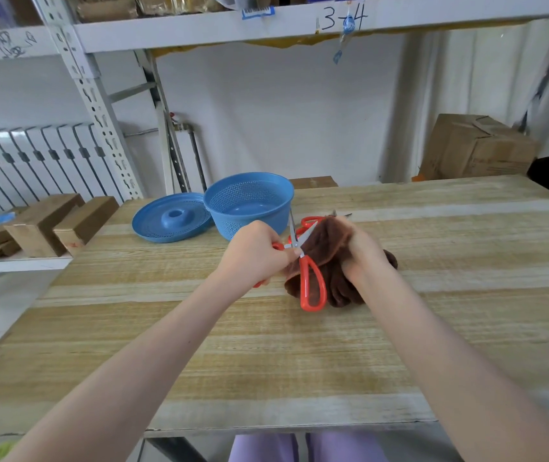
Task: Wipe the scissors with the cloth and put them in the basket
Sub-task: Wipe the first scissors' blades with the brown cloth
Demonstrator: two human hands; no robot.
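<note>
Scissors point(303, 271) mid-wipe, held just above the desk point(299, 345)
They are splayed open. The left hand point(256, 251) curls its fingers round one red handle, thumb by the pivot, likely to steady them, while the right hand point(363, 251) pinches the brown cloth point(329, 251) around one blade. Just behind stands the blue basket point(229, 225) with nothing visible inside, its lid point(169, 218) lying beside it.

Storeroom/warehouse: grey slotted-steel racking point(88, 95) upper left, beam point(199, 30) marked "3-4" w/ barcode sticker point(258, 11), brown cardboard box point(476, 148) mid right.
</note>
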